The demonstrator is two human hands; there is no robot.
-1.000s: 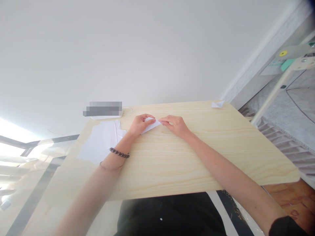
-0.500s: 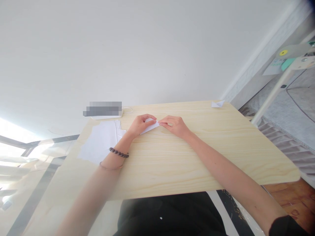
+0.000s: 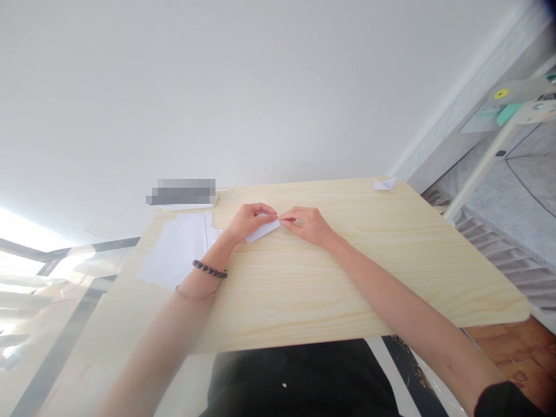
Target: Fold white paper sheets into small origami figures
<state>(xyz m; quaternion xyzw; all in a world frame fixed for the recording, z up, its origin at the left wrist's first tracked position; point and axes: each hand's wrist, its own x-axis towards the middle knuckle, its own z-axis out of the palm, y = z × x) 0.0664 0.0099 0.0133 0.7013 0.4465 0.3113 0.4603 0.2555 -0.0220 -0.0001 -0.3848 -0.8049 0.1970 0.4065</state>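
A small folded strip of white paper (image 3: 262,231) lies on the light wooden table (image 3: 330,289) near its far side. My left hand (image 3: 247,220), with a bead bracelet on its wrist, curls over the strip's left part with fingers pinched on it. My right hand (image 3: 307,223) pinches the strip's right tip, fingertips meeting those of my left hand.
Loose white sheets (image 3: 176,249) lie at the table's left. A white device with a cable (image 3: 186,204) sits at the far left edge. A small folded paper piece (image 3: 384,184) rests at the far right corner. A lamp stand (image 3: 490,156) rises on the right.
The paper has gone from a wider pointed shape to a narrower strip. My fingertips have drawn closer together over its right end.
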